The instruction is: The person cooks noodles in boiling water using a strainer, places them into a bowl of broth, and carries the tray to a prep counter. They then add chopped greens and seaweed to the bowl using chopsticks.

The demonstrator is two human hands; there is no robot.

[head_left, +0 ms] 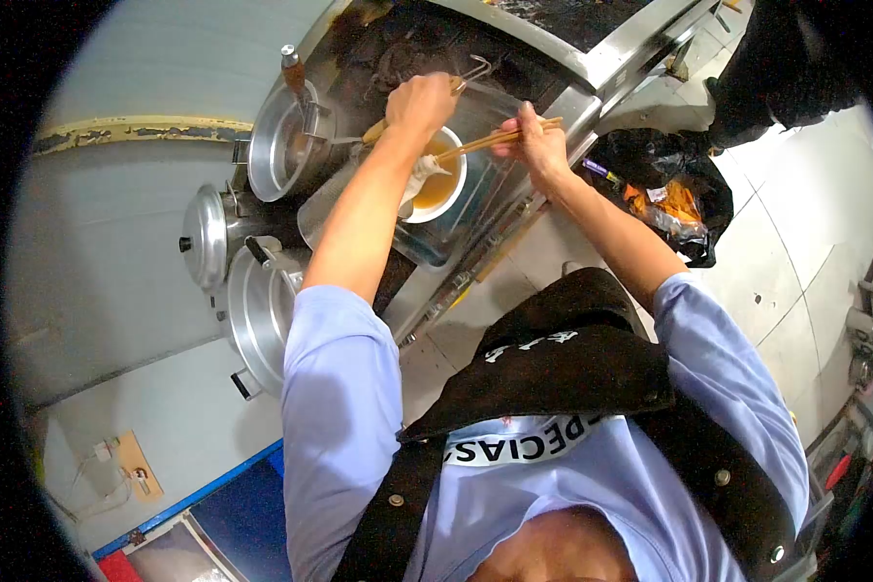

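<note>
My left hand (422, 104) is closed round the wooden handle (375, 130) of a tool with a bent metal hook (476, 70) at one end; its other end cannot be made out. My right hand (536, 150) grips a pair of wooden chopsticks (480, 144), which point left over a white bowl (462, 184). Yellow-brown liquid (438, 189) partly fills the bowl. A pale, limp piece (423, 177) lies by the chopstick tips at the bowl's left side, partly hidden by my left forearm. The bowl stands in a clear tray (436, 252).
Metal pots (279, 145) and a lidded pot (204, 238) stand left of the tray, with another large pot (257, 310) nearer me. A dark, dirty stove top (398, 39) lies behind. On the floor at right is a black rubbish bag (713, 209), near another person's dark-clothed leg (781, 78).
</note>
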